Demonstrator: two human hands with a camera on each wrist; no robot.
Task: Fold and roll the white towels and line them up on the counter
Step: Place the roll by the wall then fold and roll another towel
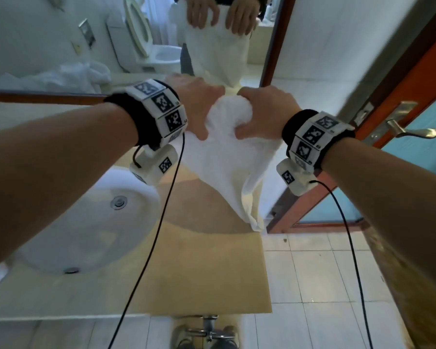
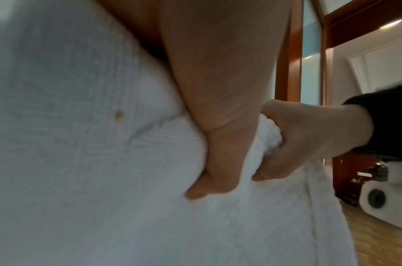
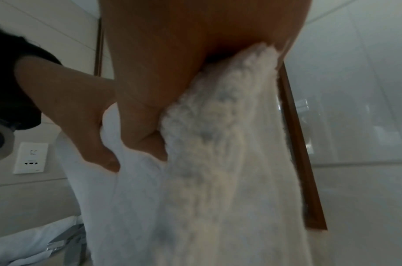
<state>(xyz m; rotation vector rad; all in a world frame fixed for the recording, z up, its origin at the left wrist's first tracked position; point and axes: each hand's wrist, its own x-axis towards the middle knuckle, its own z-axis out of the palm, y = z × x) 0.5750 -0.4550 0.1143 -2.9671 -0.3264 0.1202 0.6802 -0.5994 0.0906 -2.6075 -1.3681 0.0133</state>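
A white towel (image 1: 222,162) hangs in the air above the beige counter (image 1: 199,268), bunched at the top and narrowing to a point near the counter's right edge. My left hand (image 1: 199,109) grips its top on the left, thumb pressed into the cloth. Close beside it, my right hand (image 1: 262,112) grips the top on the right. In the left wrist view my left hand (image 2: 216,144) and right hand (image 2: 304,138) dig into the towel (image 2: 104,162). The right wrist view shows the right hand (image 3: 154,90) and left hand (image 3: 86,122) pinching the fluffy towel (image 3: 207,171).
A white sink basin (image 1: 86,217) is set into the counter at the left. A mirror (image 1: 61,34) behind reflects my hands, a toilet and a heap of white towels. A wooden door (image 1: 400,122) with a metal handle stands to the right, over a tiled floor (image 1: 325,273).
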